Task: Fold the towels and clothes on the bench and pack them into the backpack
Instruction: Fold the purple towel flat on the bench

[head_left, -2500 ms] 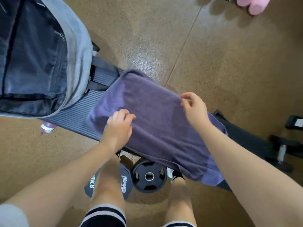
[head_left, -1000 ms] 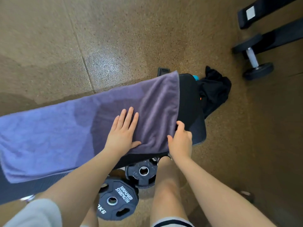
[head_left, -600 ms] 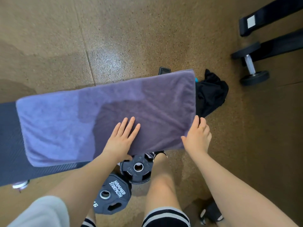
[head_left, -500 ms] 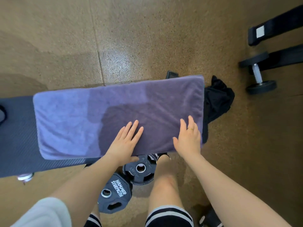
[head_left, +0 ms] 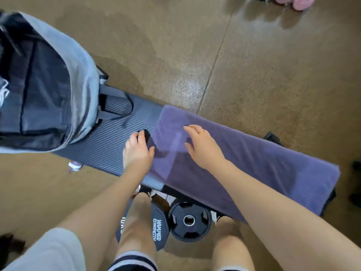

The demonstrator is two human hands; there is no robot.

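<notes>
A purple towel [head_left: 254, 159], folded into a long strip, lies flat along the dark ribbed bench [head_left: 109, 141]. My left hand [head_left: 137, 152] rests on the bench at the towel's left end, its thumb touching that edge. My right hand [head_left: 204, 148], wearing a ring, lies on the towel near the same end with relaxed, spread fingers. A grey backpack [head_left: 78, 75] sits on the bench's left part, its dark inside open towards me. A strip of bare bench separates it from the towel.
Black weight plates [head_left: 189, 221] lean under the bench between my legs. A small bottle [head_left: 75, 166] lies on the floor under the bench's near left edge. Pink objects [head_left: 298, 1] sit at the top right on the brown floor [head_left: 273, 65].
The view has swung left, so the backpack shows and the black garment is out of sight. Both hands have moved from the towel's right end to its left end.
</notes>
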